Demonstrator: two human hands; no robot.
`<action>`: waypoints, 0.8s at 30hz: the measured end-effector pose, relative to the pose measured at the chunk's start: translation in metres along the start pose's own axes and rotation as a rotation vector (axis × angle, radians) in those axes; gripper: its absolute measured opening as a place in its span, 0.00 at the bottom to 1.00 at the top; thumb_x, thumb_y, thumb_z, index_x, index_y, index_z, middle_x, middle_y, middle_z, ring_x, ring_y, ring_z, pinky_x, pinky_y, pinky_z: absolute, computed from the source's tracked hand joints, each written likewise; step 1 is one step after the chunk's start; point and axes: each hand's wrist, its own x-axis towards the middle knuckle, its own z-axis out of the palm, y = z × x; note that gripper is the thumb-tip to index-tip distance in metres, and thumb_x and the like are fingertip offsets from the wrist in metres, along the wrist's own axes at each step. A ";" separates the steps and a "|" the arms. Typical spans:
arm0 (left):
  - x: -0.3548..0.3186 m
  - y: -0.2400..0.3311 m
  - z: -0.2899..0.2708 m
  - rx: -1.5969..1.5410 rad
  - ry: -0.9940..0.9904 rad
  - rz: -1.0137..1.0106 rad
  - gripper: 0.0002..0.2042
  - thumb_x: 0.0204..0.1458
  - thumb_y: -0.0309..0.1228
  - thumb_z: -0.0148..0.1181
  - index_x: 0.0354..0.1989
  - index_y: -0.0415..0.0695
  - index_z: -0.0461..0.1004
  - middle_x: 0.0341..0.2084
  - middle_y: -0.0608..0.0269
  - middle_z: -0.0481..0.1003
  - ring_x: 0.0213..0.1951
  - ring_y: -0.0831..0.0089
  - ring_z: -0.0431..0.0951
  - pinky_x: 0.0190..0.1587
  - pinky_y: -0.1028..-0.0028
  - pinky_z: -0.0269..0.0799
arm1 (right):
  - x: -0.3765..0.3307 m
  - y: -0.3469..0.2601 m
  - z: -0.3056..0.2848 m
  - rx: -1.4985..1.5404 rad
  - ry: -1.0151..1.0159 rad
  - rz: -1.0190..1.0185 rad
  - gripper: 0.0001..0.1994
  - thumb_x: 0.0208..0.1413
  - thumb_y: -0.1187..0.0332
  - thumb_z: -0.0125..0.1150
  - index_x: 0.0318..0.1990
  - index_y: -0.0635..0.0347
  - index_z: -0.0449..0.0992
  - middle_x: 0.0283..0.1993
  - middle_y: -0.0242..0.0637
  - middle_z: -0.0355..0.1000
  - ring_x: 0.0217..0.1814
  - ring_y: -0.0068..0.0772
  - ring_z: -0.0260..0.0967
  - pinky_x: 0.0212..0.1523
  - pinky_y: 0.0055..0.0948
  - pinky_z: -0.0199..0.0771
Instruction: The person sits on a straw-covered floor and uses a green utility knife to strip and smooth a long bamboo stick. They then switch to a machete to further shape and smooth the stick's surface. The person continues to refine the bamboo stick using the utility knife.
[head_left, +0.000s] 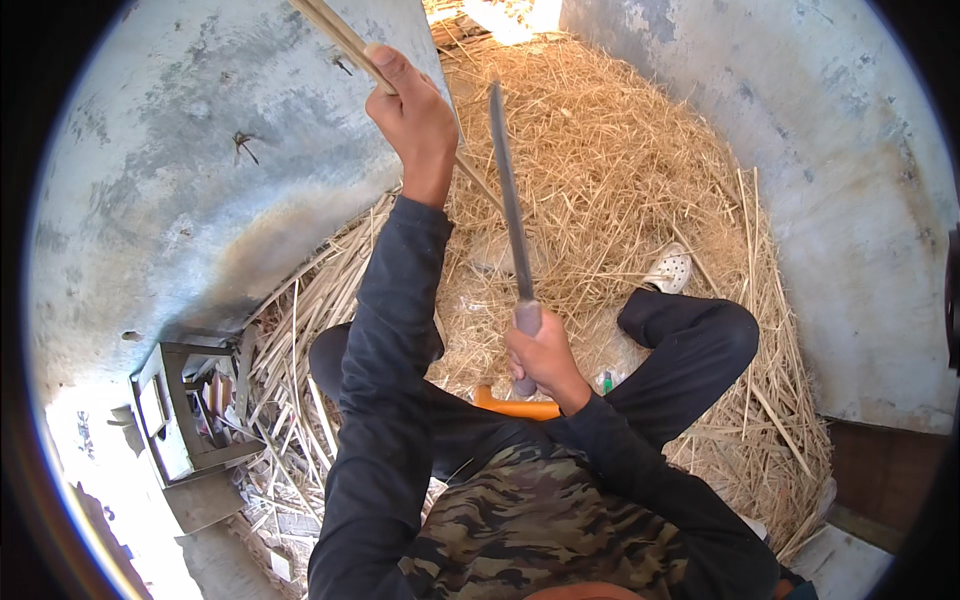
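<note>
Left hand (410,110) clenched round cane (335,32), right hand (543,357) round blade (510,200); grey box (185,420), contents perhaps tools.

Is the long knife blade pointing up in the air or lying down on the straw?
Raised. The right hand grips the handle, and the knife blade rises above the straw toward the stick in the left hand.

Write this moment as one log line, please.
left hand: grips pale bamboo stick | right hand: holds long grey metal blade | underneath: dry straw
</note>
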 end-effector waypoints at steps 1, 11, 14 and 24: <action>-0.001 0.000 0.002 -0.013 -0.006 -0.001 0.33 0.62 0.60 0.38 0.09 0.49 0.49 0.06 0.75 0.52 0.11 0.83 0.50 0.15 0.74 0.44 | 0.002 -0.009 0.010 -0.044 -0.003 -0.008 0.06 0.50 0.75 0.57 0.34 0.63 0.66 0.18 0.32 0.63 0.11 0.23 0.61 0.12 0.27 0.61; -0.012 0.012 -0.009 -0.118 -0.083 -0.059 0.31 0.58 0.64 0.37 0.13 0.51 0.50 0.07 0.73 0.52 0.10 0.84 0.54 0.12 0.80 0.49 | 0.021 0.032 0.007 -0.141 0.081 0.118 0.06 0.49 0.75 0.58 0.34 0.65 0.69 0.22 0.36 0.66 0.13 0.25 0.64 0.13 0.29 0.62; -0.007 0.010 -0.012 -0.128 -0.084 -0.075 0.31 0.58 0.64 0.37 0.14 0.51 0.50 0.07 0.73 0.51 0.09 0.84 0.54 0.11 0.80 0.51 | 0.020 0.036 0.016 -0.188 0.061 -0.064 0.06 0.49 0.75 0.57 0.33 0.66 0.68 0.20 0.37 0.66 0.12 0.27 0.63 0.11 0.31 0.61; -0.011 0.014 0.001 -0.123 -0.080 -0.095 0.32 0.55 0.68 0.38 0.15 0.53 0.45 0.11 0.77 0.44 0.13 0.83 0.45 0.15 0.76 0.40 | 0.013 0.050 -0.008 -0.268 0.135 -0.044 0.05 0.49 0.76 0.56 0.32 0.66 0.67 0.19 0.37 0.64 0.11 0.28 0.61 0.10 0.31 0.59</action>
